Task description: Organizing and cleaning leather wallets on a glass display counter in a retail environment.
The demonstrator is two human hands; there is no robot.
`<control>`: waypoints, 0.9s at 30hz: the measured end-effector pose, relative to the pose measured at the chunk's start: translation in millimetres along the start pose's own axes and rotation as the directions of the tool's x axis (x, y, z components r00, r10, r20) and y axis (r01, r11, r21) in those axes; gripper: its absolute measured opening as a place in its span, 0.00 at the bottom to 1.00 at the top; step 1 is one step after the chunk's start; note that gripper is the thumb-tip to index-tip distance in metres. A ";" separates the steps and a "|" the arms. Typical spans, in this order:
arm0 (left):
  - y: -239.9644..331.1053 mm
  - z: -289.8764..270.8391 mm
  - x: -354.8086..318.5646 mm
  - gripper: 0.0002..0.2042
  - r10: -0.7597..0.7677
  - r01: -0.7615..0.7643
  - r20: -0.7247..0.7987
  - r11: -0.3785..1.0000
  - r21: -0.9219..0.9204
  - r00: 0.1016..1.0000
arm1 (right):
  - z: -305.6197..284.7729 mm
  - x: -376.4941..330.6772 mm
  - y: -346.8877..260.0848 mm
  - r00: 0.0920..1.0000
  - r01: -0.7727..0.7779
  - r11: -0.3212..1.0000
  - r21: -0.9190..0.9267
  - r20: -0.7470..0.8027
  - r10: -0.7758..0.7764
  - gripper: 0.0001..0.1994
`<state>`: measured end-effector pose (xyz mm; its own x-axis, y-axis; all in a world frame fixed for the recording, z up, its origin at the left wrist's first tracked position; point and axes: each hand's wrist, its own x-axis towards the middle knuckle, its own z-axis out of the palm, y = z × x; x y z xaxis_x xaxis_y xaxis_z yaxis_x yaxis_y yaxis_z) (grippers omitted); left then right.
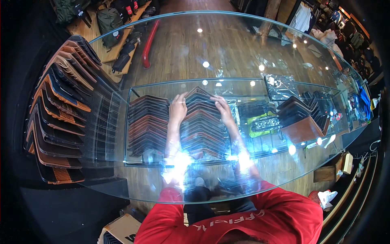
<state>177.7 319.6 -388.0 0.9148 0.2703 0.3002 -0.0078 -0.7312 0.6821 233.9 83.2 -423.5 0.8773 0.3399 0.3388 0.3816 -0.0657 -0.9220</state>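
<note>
Through the glass top I see both my hands inside the display case. A middle row of wallets (202,126), black and brown, stands half-opened like a line of tents between them. At the row's far left side, my left hand (178,109) rests its stretched fingers against the wallets' edges. My right hand (222,107) lies on the far right side, fingers extended and slightly apart, touching the edges there. Another row of wallets (147,124) in black and reddish brown stands just left of my left hand. Bright glare covers my forearms.
A curved glass counter top (178,51) spans the view. More wallets (61,122) stack at the far left. To the right lie dark wallets (302,107), a brown leather piece (302,131) and a plastic-wrapped packet (281,87). Backpacks (110,26) sit on a wooden bench.
</note>
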 end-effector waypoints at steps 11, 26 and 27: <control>8.2 -9.0 3.5 0.15 -0.119 0.126 0.120 0.991 -0.054 0.986 | -1.0 9.0 4.8 0.972 -0.087 0.996 0.023 -0.216 0.090 0.09; -8.3 -2.7 7.6 0.10 -0.050 0.046 -0.137 0.998 -0.032 0.989 | 1.3 44.1 12.0 0.929 -0.370 0.916 0.157 0.057 0.365 0.12; -6.7 -3.9 6.7 0.10 -0.048 0.047 -0.127 0.999 -0.009 0.991 | 1.6 43.9 11.2 0.941 -0.339 0.931 0.134 0.055 0.335 0.12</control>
<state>182.2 328.7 -387.9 0.8552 0.3824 0.3498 0.0315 -0.7121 0.7014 276.2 98.9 -419.2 0.9369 0.3496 -0.0005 0.0185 -0.0513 -0.9985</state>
